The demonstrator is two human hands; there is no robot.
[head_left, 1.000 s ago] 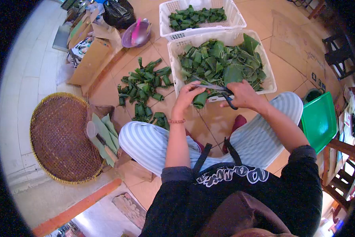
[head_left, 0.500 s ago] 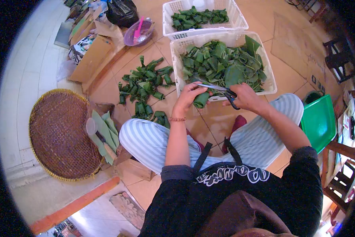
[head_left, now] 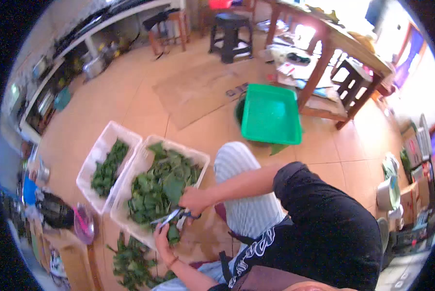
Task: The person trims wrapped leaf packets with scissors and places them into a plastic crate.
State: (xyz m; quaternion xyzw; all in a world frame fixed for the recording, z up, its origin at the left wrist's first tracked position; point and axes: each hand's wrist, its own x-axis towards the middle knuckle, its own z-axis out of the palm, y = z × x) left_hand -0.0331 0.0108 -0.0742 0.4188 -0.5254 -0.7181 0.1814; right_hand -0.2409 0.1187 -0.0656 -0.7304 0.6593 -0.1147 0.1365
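My right hand (head_left: 196,201) is closed around the dark handles of a pair of scissors (head_left: 166,218), whose blades point left over the crate's near rim. Just below the blades, my left hand (head_left: 164,246) grips a rolled green leaf (head_left: 173,234); its fingertips come close to the blades. Behind both hands, a white plastic crate (head_left: 204,167) holds a heap of loose and rolled leaves (head_left: 161,182). A pile of leaf rolls (head_left: 132,262) lies on the tiled floor beside my left forearm.
A second white crate (head_left: 92,153) with leaf rolls stands against the first. Further off are a green tray (head_left: 271,116), flattened cardboard (head_left: 198,92), a black stool (head_left: 232,36) and a wooden table (head_left: 319,68). A purple basin (head_left: 85,228) sits at the left.
My head has turned to the right, so the crates and hands now appear further left and the green tray nearer the middle. Both hands keep their hold on the leaf roll and scissors.
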